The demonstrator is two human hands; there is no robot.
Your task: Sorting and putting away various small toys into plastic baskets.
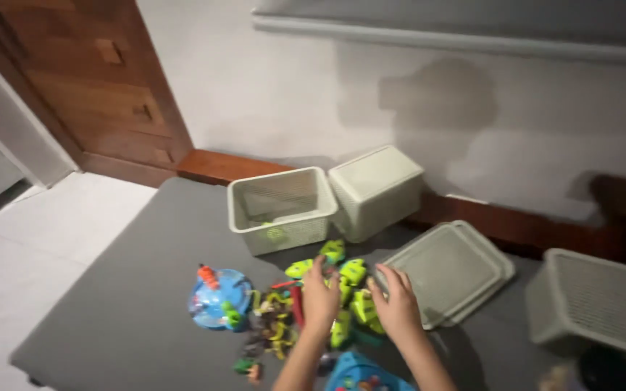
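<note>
Toys in lime green (348, 289) lie heaped on the grey mat (132, 289), and both my hands rest on the heap. My left hand (320, 297) lies palm down on the green pieces at the middle of the pile, fingers (317, 269) stretched toward twelve o'clock and close together; I cannot tell whether they grip anything beneath. My right hand (398, 308) sits just beside it at three o'clock, fingers (389, 276) spread a little and curled over the edge of the same green pieces, touching them.

At nine o'clock from the left hand stands a round blue toy (219, 298) with an orange part on top. Small dark and yellow pieces (273, 333) lie scattered between it and my left wrist. A second blue toy (360, 373) shows at six o'clock, between my forearms.

At twelve o'clock stands an open pale green basket (240, 210), upright, with a small green object inside. A second pale green basket (374, 190) leans on its side, touching the first at its right. Two stacked pale green lids (451, 271) lie flat at two o'clock from my right hand. A third basket (595, 304) sits at three o'clock, well apart. No labels are legible; motion blurs the view.
</note>
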